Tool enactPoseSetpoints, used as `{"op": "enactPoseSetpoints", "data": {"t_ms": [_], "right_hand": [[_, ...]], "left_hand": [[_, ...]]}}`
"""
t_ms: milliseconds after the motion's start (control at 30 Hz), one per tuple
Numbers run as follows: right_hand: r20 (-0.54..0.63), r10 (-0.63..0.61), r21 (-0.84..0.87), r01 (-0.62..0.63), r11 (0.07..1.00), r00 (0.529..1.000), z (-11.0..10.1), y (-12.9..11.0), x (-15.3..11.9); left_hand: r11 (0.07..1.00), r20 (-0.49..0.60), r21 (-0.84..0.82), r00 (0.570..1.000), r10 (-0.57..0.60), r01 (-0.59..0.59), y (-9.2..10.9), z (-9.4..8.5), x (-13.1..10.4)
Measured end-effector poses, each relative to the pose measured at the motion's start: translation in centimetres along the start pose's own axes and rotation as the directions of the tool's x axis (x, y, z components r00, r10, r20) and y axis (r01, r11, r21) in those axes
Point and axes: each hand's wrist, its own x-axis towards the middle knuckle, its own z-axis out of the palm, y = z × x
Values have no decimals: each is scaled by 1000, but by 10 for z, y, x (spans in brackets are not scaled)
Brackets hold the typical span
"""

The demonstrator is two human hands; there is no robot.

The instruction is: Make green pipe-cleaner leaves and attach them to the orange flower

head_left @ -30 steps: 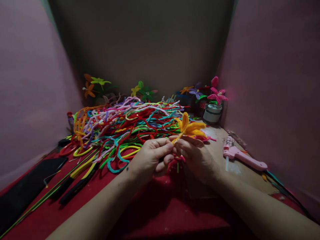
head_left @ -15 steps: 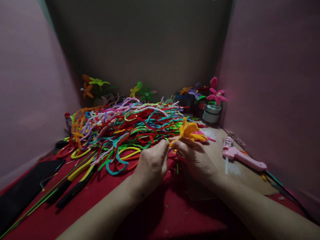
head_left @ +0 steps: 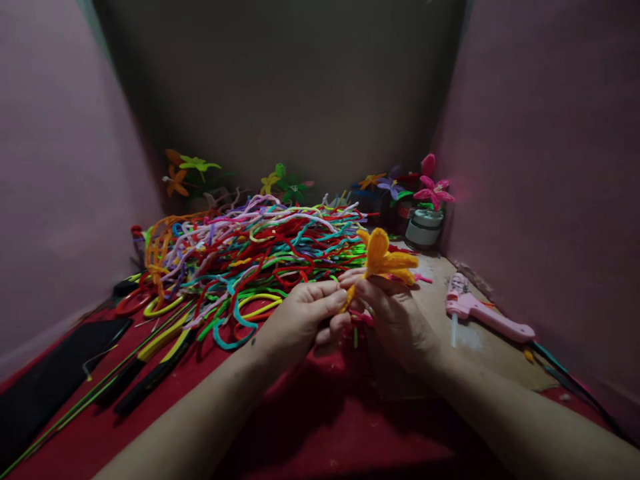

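An orange pipe-cleaner flower [head_left: 383,257] with several fuzzy petals is held between my two hands, above the red cloth. My left hand [head_left: 313,313] pinches the lower end of its short twisted stem between thumb and fingers. Just under the petals, my right hand [head_left: 395,317] grips the flower's base; some of its fingertips are hidden behind the stem. The petals point up and to the right. Behind the hands lies a big tangled heap of coloured pipe cleaners [head_left: 270,243].
A pink glue gun [head_left: 487,317] rests on a board [head_left: 430,373] at the right, its cord trailing off. Yellow-and-black pliers [head_left: 160,363], thin green stems [head_left: 75,413] and a black flat object [head_left: 55,353] lie at left. Finished flowers, including a pink one [head_left: 434,192] in a small pot [head_left: 424,229], line the back.
My left hand has turned and slid down to the stem's lower end, its fingers now showing. The flower has tilted more upright, its petals facing me more.
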Motion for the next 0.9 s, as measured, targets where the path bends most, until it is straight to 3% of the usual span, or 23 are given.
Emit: {"op": "enactPoseSetpoints", "data": {"t_ms": [33,100,167,200,267,367,433,500,667,733,800,833,900], "right_hand": [[-10,8,-30,-9,1000,1000,-1,0,0],[-17,19,-73,-20,997,1000,-2,2,1],[-6,10,-107,-11,994,1000,-2,4,0],[1,2,-119,-2,993,1000,-2,4,0],[26,10,-131,-7,991,1000,-1,2,-1],[39,58,-154,-51,987,998,-2,0,-1],[18,73,-166,-69,984,997,-3,-1,-1],[22,76,-140,-73,987,997,-4,0,-1],[136,62,88,-74,993,989,-3,2,-1],[109,49,93,-59,994,993,-2,3,0],[62,59,66,-63,996,996,-2,4,0],[41,69,55,-71,996,997,-2,4,0],[9,73,34,-73,997,997,-2,4,0]], "left_hand": [[977,-88,199,991,96,-77,-2,1,0],[810,-175,551,921,347,-201,-6,2,0],[683,-184,695,863,470,-224,-8,3,1],[693,-198,689,864,462,-213,-8,3,1],[815,-246,559,908,339,-153,-4,4,2],[983,-236,178,969,79,-36,4,4,2],[998,-153,-54,988,-32,24,6,3,1],[974,-43,-221,997,-69,58,5,-1,1],[908,220,-385,972,-85,167,2,-6,0],[949,190,-284,978,-88,140,1,-5,0],[1000,0,29,1000,6,-6,-2,-3,1],[963,-106,253,986,125,-95,-4,-2,2],[726,-180,655,890,418,-208,-12,-2,3]]}}
